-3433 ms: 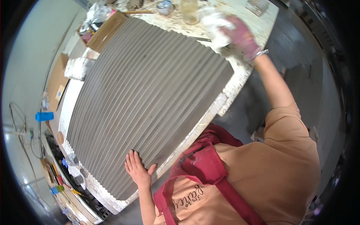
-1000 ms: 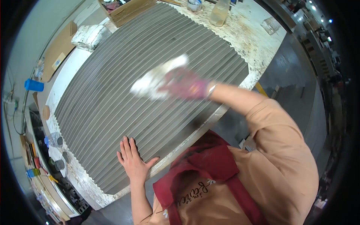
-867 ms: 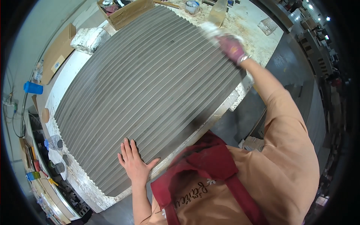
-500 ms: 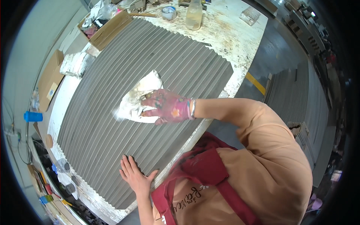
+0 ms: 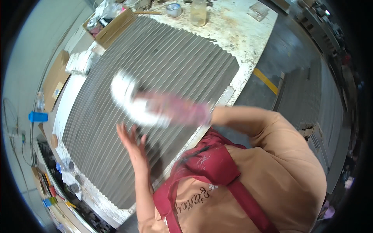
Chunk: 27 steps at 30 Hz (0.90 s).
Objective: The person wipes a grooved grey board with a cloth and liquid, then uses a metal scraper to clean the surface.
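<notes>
A row of narrow grey strips (image 5: pixel 171 58) lies side by side across the white table. Over its middle, my right hand (image 5: pixel 171 108), in a pink patterned glove, grips a white cloth (image 5: pixel 126 91); both are smeared by motion. The cloth bunches and trails around the fingers, and whether it touches the strips I cannot tell. My bare left hand (image 5: pixel 134 145) hovers above the near left part of the strips, fingers apart, holding nothing. A shadow falls beside its forearm.
A cardboard box (image 5: pixel 116 29) of rags and a white bundle (image 5: pixel 81 62) sit along the far left side. A round tin (image 5: pixel 173 10), a bottle of liquid (image 5: pixel 198 13) and a clear packet (image 5: pixel 258 11) stand at the far edge. Stacked grey boards (image 5: pixel 299 93) are on the right.
My left hand has lifted off the strips and moved up toward the cloth. My right hand has raised the cloth, which has shifted left and changed shape.
</notes>
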Each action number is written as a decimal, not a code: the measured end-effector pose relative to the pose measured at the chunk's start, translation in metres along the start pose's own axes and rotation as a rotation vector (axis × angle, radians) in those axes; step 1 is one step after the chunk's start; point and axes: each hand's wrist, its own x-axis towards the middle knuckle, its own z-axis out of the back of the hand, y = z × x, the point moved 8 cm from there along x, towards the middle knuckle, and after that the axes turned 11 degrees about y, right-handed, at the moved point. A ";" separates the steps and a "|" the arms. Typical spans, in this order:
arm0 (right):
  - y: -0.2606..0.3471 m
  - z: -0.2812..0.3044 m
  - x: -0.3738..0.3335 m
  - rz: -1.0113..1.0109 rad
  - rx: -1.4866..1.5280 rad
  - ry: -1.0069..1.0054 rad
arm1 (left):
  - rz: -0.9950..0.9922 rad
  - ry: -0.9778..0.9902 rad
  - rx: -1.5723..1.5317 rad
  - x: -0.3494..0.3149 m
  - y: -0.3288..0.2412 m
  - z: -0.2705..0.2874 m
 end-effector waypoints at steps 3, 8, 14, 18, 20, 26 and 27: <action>0.043 -0.053 0.003 -0.117 0.271 0.133 | -0.015 0.159 -0.372 0.033 -0.012 -0.006; -0.017 -0.016 -0.071 -0.653 -0.190 0.427 | -0.583 0.117 0.959 -0.021 -0.060 -0.042; -0.032 -0.050 -0.077 -0.231 -0.870 0.485 | -0.556 0.235 1.287 -0.086 0.027 -0.023; -0.027 -0.046 -0.074 -0.147 -0.884 0.417 | -0.290 -0.206 1.460 -0.153 0.042 0.133; -0.029 -0.045 -0.076 -0.152 -0.896 0.409 | -0.153 -0.622 1.505 -0.205 0.026 0.228; -0.023 -0.043 -0.073 -0.154 -0.912 0.382 | -0.092 -0.822 0.746 -0.144 -0.058 0.228; -0.026 -0.040 -0.073 -0.172 -0.906 0.379 | -0.067 -0.685 0.561 -0.100 -0.065 0.172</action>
